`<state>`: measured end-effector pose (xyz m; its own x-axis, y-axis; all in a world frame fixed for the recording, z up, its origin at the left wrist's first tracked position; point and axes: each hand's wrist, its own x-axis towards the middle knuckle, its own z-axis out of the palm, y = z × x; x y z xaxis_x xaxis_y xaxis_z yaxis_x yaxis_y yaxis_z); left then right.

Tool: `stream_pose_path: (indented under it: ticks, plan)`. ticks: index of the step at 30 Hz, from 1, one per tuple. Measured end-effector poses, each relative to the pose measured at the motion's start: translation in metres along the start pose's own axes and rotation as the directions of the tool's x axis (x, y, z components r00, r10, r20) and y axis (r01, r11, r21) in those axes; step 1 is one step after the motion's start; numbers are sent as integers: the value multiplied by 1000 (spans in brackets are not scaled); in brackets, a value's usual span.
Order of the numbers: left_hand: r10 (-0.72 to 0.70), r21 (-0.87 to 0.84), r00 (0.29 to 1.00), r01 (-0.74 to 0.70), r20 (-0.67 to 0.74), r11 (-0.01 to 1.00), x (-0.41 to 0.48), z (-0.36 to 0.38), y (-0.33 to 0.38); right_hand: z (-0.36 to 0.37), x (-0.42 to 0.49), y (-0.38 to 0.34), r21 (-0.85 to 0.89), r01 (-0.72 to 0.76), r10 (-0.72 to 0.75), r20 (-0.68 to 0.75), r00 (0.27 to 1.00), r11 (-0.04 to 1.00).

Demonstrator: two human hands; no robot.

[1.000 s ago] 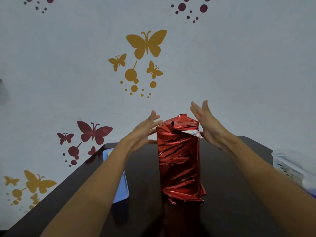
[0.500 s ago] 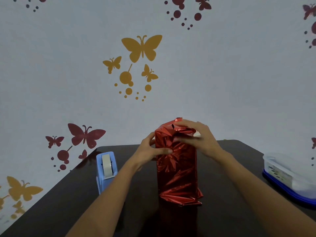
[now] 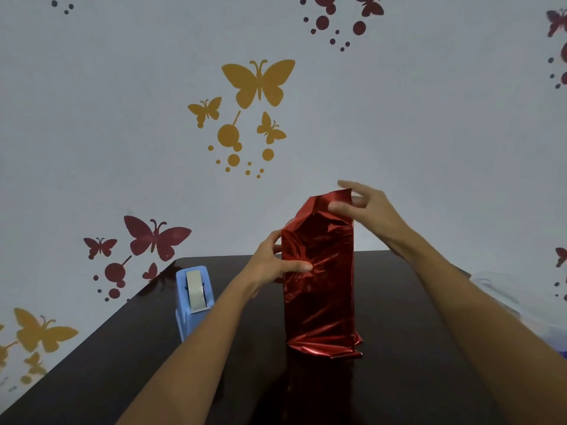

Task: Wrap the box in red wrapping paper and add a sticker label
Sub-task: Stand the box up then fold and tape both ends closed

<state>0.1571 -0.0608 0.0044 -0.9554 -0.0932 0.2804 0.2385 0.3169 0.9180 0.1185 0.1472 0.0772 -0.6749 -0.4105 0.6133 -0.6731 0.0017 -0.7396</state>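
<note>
A tall box wrapped in shiny red wrapping paper [image 3: 320, 289] stands upright on the dark table [image 3: 399, 348]. My left hand [image 3: 273, 265] grips its left side near the top, thumb pressed on the front face. My right hand [image 3: 365, 210] pinches the loose paper flap that stands up above the box's top right corner. The bottom paper edge flares out, crumpled, on the table. The box itself is hidden under the paper. No sticker label is visible.
A light blue tape dispenser [image 3: 193, 297] with a roll of clear tape stands left of the box. A clear plastic container [image 3: 518, 302] with a blue base sits at the right edge. The wall behind carries butterfly decals.
Both hands went from hovering open beside the box to gripping it. The right hand then lifted the folded top paper, which now stands up as a flap.
</note>
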Motion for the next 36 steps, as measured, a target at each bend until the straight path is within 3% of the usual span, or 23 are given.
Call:
stream_pose_path:
  ticks: [2,5,8,10,13,15,17,19,21,24,33,36]
  plan:
    - [-6,29,1000,6,10,1000,1,1,3,7,-2,1,-51,8,-4,69,998,999]
    - [-16,44,1000,16,20,999,1,1,9,18,6,-8,-77,74,-73,12,997,994]
    - [-36,46,999,36,5,998,-5,0,13,15,10,-13,267,122,-21,-352,936,956]
    - [-48,47,999,48,-14,998,-7,0,13,10,4,-4,296,106,59,-498,865,949]
    - [-91,80,996,90,18,993,-8,-1,19,20,-17,27,192,-15,86,-369,925,981]
    - [-155,149,984,140,92,979,-10,-3,28,25,-29,40,186,-25,74,-258,963,982]
    - [-125,245,985,93,119,965,-14,-4,44,26,-31,43,191,8,37,-232,972,982]
    - [98,325,995,-99,21,941,-16,-3,68,24,-29,41,205,34,20,-251,968,978]
    - [285,373,958,-268,12,888,-14,-3,94,24,-27,41,223,52,8,-261,965,973]
    - [271,430,948,-317,165,845,-3,-2,121,27,-28,42,275,53,24,-269,963,960]
    - [260,473,942,-331,210,816,22,1,135,25,-26,42,349,95,70,-430,900,932]
    - [255,471,926,-362,277,804,26,0,134,26,-26,44,289,117,28,-451,892,950]
